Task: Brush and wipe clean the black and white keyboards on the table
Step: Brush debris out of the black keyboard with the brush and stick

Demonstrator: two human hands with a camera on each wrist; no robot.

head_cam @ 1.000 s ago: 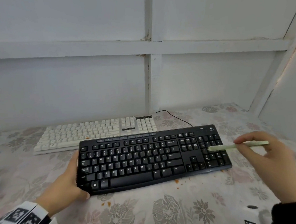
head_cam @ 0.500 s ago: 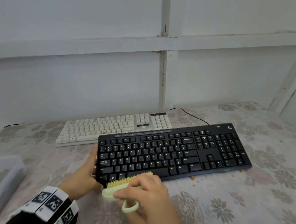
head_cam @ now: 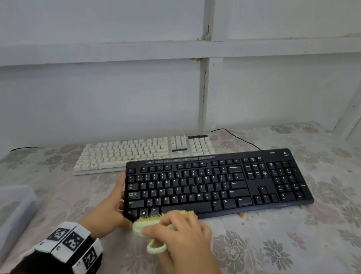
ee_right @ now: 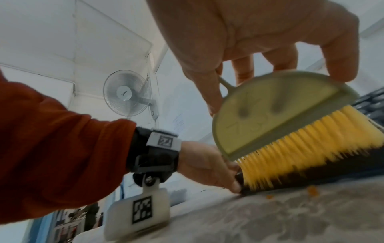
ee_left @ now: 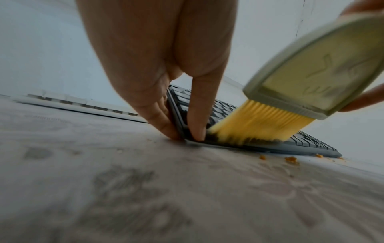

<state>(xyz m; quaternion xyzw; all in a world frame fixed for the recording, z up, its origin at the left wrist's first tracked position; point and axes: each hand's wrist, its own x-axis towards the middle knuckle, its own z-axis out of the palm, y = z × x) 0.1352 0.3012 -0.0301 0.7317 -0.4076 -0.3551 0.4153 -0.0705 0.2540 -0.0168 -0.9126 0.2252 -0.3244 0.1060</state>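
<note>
Two hands meet at the black keyboard's point(head_cam: 219, 183) lower-left corner: my left hand point(head_cam: 109, 208) pinches that end, my right hand point(head_cam: 177, 233) clasps the brush point(head_cam: 157, 222), bristles on the bottom row. The keyboard runs left-right across mid-frame, so sweeping goes rightward. White keyboard point(head_cam: 142, 153) lies behind. Crumbs point(head_cam: 241, 215) dot the flowered table point(head_cam: 289, 247); white walls beyond.

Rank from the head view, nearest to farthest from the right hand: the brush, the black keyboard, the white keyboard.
From the right hand:
1. Brush, held in that hand.
2. Black keyboard, just beyond, under the bristles at its near left corner.
3. White keyboard, behind the black one, by the wall.
</note>
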